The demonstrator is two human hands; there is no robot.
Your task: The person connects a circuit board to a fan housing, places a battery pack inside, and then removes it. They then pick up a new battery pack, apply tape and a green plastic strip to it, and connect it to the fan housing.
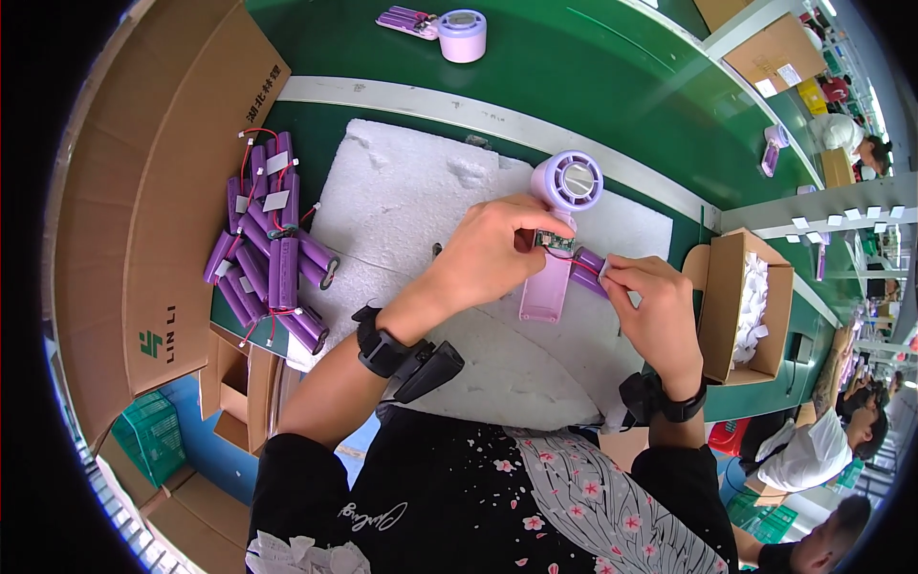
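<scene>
A lilac handheld fan [568,180] lies with its handle shell [544,297] open on a white foam sheet [402,196]. My left hand [491,251] is closed around the fan's neck, thumb and fingers at the small green circuit board [553,240]. Beside the handle is a purple battery pack [586,273], joined toward the board by thin red and black wires. My right hand [660,304] pinches the pack's right side between thumb and forefinger, at a small white pad. The fingertips partly hide that pad.
Left of the foam is a heap of purple battery packs [282,273] with wires, against a tall cardboard box [163,210]. At right stands a carton of white pieces [751,311]. Another opened fan [463,36] rests on the green belt [574,67] beyond a pale rail. Other people sit far right.
</scene>
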